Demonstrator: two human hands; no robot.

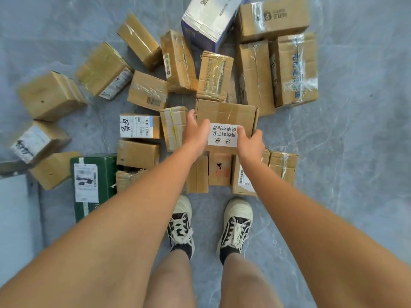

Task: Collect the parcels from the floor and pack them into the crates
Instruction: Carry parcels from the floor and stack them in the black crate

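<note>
Parcel pile on the floor (pixel 355 152), with no crate in view. Labelled carton (pixel 231 116), above the pile's near edge, clamped at its two near corners by the left hand (pixel 195 134) and right hand (pixel 250 144). Risk: so shallow a hold may let its far end tip, dropping it onto neighbouring parcels.

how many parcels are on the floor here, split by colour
brown cardboard boxes: 20, counting the one gripped by the left hand and right hand
dark green cardboard box: 1
white and blue cardboard box: 1
total: 22 (the arms hide part of the near cluster, so brown may be off by one)
</note>
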